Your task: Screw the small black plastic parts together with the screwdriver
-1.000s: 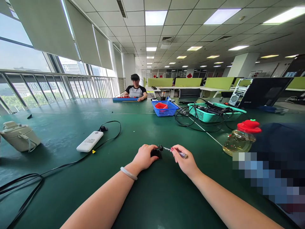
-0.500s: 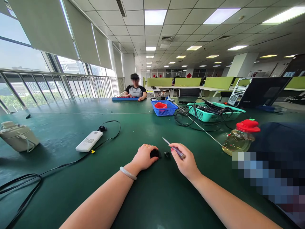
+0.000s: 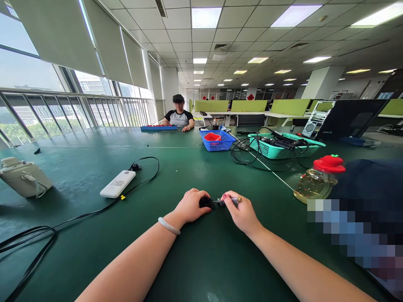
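Note:
My left hand (image 3: 190, 205) rests on the green table (image 3: 201, 256) with its fingers closed over a small black part (image 3: 206, 202). My right hand (image 3: 241, 214) pinches a thin screwdriver with a clear handle (image 3: 229, 200). The tool lies nearly level, its tip pointing left and meeting the black part between my two hands. A pale bangle (image 3: 169, 225) circles my left wrist.
A white power strip (image 3: 118, 183) with a black cable (image 3: 63, 220) lies left of my hands. A beige pouch (image 3: 24, 178) sits far left. A jar with a red lid (image 3: 318, 178), a teal basket of cables (image 3: 277, 147) and a blue basket (image 3: 218, 141) stand to the right. Another person (image 3: 179, 114) sits at the far end.
The screwdriver was lifted with its tip raised half a second ago. It has come back down level, and its tip now touches the black part under my left hand.

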